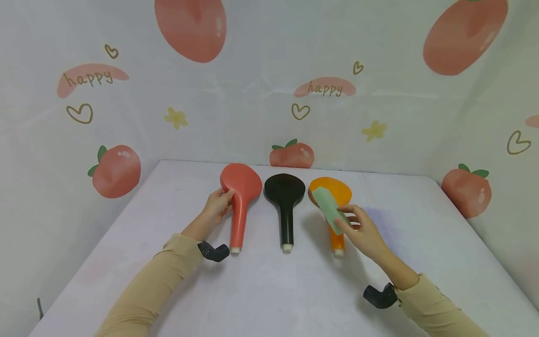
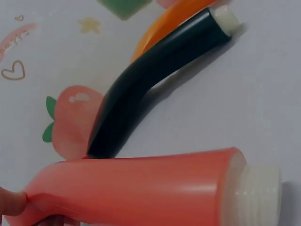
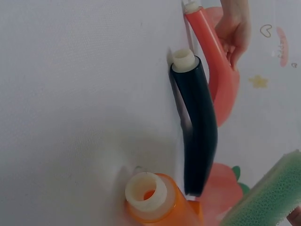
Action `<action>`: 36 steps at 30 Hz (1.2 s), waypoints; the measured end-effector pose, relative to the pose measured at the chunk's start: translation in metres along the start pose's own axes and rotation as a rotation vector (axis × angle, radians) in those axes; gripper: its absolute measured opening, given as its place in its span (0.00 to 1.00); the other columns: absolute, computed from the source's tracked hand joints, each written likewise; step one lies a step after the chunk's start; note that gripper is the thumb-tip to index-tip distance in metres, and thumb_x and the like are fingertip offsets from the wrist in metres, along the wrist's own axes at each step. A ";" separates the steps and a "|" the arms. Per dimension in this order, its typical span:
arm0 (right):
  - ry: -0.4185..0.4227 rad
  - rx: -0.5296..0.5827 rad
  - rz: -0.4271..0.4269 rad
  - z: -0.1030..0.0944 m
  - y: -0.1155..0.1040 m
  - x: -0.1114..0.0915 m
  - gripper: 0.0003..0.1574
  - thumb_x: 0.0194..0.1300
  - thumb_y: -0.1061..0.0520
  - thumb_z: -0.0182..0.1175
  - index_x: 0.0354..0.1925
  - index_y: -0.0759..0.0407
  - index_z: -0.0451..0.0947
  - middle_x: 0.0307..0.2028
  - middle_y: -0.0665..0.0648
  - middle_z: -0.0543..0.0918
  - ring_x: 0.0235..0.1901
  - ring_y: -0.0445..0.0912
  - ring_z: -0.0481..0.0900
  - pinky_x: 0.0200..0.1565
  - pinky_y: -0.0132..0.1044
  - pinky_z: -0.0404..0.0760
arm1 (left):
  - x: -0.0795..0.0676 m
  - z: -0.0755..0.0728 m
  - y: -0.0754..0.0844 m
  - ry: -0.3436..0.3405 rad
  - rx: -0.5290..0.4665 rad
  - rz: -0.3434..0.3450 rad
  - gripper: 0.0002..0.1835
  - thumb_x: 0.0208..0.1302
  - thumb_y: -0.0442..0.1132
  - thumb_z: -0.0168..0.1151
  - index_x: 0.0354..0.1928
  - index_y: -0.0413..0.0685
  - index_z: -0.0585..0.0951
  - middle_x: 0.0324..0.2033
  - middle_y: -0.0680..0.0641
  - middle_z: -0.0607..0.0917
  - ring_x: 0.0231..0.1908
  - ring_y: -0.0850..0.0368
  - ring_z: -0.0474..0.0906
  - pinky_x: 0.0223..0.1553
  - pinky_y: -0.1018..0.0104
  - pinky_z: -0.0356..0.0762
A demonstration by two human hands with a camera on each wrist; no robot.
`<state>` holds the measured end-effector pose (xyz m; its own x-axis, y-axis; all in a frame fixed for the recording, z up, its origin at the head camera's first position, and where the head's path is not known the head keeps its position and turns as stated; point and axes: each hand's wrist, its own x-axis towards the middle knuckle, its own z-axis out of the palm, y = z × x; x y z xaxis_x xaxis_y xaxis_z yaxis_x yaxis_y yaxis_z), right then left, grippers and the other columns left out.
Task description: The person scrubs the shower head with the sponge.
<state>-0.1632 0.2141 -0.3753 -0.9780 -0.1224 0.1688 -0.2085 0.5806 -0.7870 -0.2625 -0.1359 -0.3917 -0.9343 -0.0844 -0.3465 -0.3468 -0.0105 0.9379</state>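
Three handheld shower heads lie in a row on the white table, handles towards me. My left hand [image 1: 215,208] grips the red shower head [image 1: 240,187] where its head narrows into the handle, thumb on top. In the middle lies the black shower head [image 1: 286,189], touched by neither hand. On the right is the orange shower head [image 1: 338,187], partly covered by a light green sponge [image 1: 326,206]. That sponge is pinched between the thumb and fingers of my right hand [image 1: 365,234]. The right wrist view shows the hollow pale threaded end [image 3: 146,192] of the orange handle.
A white cloth backdrop [image 1: 244,112] printed with fruit, hearts and "happy" stands behind the table [image 1: 252,299] and along its sides. Each wrist carries a black camera mount [image 1: 380,296]. A faint bluish patch [image 1: 381,229] marks the tabletop right of the orange shower head.
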 end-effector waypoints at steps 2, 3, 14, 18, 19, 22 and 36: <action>-0.001 -0.002 0.001 0.000 0.000 0.000 0.21 0.67 0.54 0.55 0.54 0.66 0.69 0.55 0.66 0.71 0.48 0.58 0.75 0.44 0.27 0.74 | 0.004 0.000 -0.001 0.001 0.013 -0.016 0.24 0.72 0.42 0.45 0.65 0.38 0.62 0.52 0.43 0.73 0.37 0.64 0.72 0.31 0.81 0.72; -0.002 -0.005 0.001 0.000 0.000 0.000 0.21 0.67 0.54 0.55 0.54 0.66 0.69 0.55 0.66 0.71 0.48 0.58 0.75 0.44 0.28 0.74 | 0.006 -0.001 -0.001 0.001 0.019 -0.023 0.24 0.72 0.42 0.44 0.66 0.38 0.62 0.51 0.43 0.73 0.38 0.64 0.72 0.31 0.81 0.72; -0.014 -0.013 0.003 0.001 0.001 0.001 0.21 0.67 0.54 0.54 0.53 0.66 0.69 0.55 0.67 0.71 0.49 0.59 0.75 0.46 0.39 0.75 | 0.022 -0.010 -0.005 -0.001 0.048 -0.089 0.27 0.72 0.43 0.44 0.69 0.39 0.58 0.53 0.43 0.71 0.41 0.61 0.71 0.31 0.81 0.72; -0.019 -0.006 0.010 0.000 0.000 0.001 0.21 0.67 0.55 0.54 0.54 0.66 0.68 0.56 0.67 0.70 0.49 0.59 0.75 0.46 0.39 0.75 | 0.024 -0.016 -0.008 0.031 0.088 -0.085 0.29 0.71 0.42 0.46 0.68 0.34 0.57 0.49 0.44 0.72 0.31 0.67 0.71 0.30 0.82 0.72; -0.020 -0.006 0.010 0.000 0.000 0.001 0.21 0.67 0.55 0.54 0.54 0.66 0.68 0.56 0.67 0.70 0.49 0.59 0.75 0.46 0.38 0.75 | 0.025 -0.017 -0.009 0.041 0.105 -0.073 0.29 0.71 0.42 0.47 0.68 0.32 0.57 0.49 0.43 0.72 0.29 0.69 0.71 0.30 0.83 0.72; -0.019 -0.009 0.009 0.000 0.001 0.001 0.22 0.67 0.55 0.55 0.55 0.66 0.68 0.56 0.67 0.69 0.49 0.58 0.75 0.45 0.37 0.75 | 0.026 -0.020 -0.011 0.066 0.194 -0.019 0.29 0.70 0.41 0.47 0.66 0.30 0.59 0.51 0.39 0.73 0.30 0.67 0.72 0.35 0.80 0.72; -0.004 -0.041 0.024 -0.003 0.000 0.002 0.23 0.67 0.55 0.55 0.55 0.66 0.68 0.57 0.68 0.68 0.48 0.58 0.74 0.45 0.37 0.74 | -0.016 0.017 0.013 0.058 0.404 0.315 0.26 0.68 0.39 0.50 0.64 0.33 0.62 0.60 0.33 0.67 0.62 0.40 0.65 0.62 0.51 0.68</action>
<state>-0.1650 0.2168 -0.3732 -0.9827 -0.1117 0.1479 -0.1852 0.6155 -0.7661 -0.2535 -0.1178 -0.3738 -0.9964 -0.0768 -0.0363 -0.0647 0.4093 0.9101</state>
